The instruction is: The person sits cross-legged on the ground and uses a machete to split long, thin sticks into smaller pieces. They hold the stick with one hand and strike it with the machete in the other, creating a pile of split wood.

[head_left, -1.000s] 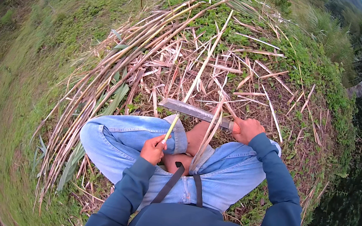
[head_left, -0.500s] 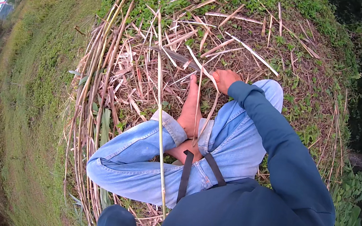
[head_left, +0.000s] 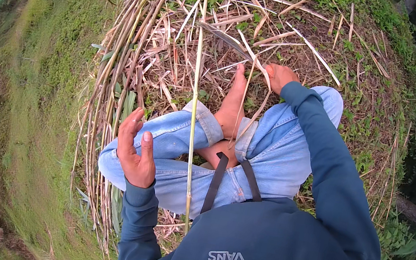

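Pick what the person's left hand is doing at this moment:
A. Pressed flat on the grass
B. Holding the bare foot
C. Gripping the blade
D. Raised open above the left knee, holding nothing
D: the left hand is open, fingers spread, over the jeans-clad left knee, with nothing in it.
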A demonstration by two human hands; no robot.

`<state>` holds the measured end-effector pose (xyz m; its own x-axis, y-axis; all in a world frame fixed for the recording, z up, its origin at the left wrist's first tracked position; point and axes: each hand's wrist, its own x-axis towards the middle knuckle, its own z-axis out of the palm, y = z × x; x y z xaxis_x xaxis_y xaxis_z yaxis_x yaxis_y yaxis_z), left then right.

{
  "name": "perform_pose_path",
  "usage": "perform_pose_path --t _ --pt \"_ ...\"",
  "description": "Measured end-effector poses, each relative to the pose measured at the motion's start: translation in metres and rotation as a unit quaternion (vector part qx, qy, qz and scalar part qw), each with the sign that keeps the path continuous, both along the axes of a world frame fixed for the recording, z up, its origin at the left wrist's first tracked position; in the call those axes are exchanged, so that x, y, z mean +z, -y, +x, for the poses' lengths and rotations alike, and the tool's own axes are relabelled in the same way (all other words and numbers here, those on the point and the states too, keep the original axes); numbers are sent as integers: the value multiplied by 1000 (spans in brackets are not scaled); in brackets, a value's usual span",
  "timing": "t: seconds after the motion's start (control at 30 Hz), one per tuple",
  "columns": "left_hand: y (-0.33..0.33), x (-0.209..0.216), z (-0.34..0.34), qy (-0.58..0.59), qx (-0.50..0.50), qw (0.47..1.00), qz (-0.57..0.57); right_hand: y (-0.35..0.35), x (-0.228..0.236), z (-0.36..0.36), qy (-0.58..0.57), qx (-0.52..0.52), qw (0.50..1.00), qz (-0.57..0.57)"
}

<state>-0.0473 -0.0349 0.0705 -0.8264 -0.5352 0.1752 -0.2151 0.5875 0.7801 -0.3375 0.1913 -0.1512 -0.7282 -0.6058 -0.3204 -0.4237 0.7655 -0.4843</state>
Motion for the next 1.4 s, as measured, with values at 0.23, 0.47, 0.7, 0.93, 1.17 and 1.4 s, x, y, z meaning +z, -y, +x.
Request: perform_pose_path --t 0.23,0.47,0.7,0.93,1.17,1.4 --pt "-51 74 -2 -468 -98 878 29 -8 15 4 12 -17 1000 8" --pt "-47 83 -14 -549 -232 732 -329 -12 8 2 24 -35 999 29" --pt "17 -138 11 128 -81 950 273 -1 -7 -3 3 4 1000 -3" --pt "-17 -144 -29 130 94 835 526 3 86 33 12 131 991 -9" --pt "-25 -112 -10 141 101 784 597 -6 91 31 -67 183 981 3" --pt "-22 -90 5 144 98 787 591 -11 110 21 -85 259 961 43"
